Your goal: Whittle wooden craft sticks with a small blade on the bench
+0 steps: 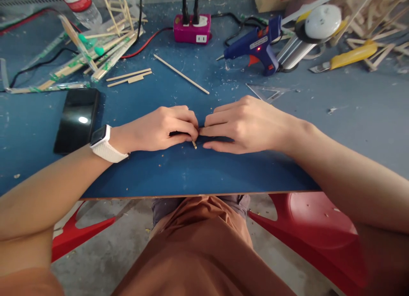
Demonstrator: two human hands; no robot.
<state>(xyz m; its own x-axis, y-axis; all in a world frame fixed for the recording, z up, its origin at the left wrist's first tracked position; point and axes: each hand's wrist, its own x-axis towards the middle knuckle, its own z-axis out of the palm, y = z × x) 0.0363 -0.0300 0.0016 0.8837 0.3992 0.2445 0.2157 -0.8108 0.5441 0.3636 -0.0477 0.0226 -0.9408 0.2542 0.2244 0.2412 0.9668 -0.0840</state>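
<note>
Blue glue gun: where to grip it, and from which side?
Probably by the handle, coming from the near side: it extends that way, while the nozzle points left. The silver cylinder crowds the handle's right. The lit red light suggests power, so I'd avoid the nozzle.

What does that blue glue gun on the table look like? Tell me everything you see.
The glue gun looks plastic, with a metal-looking nozzle pointing left, an orange-red trigger, a pale label and a glowing red light. It appears to lie on its side on the blue table, handle toward the person. Neither the left hand nor the right hand touches it.
</note>
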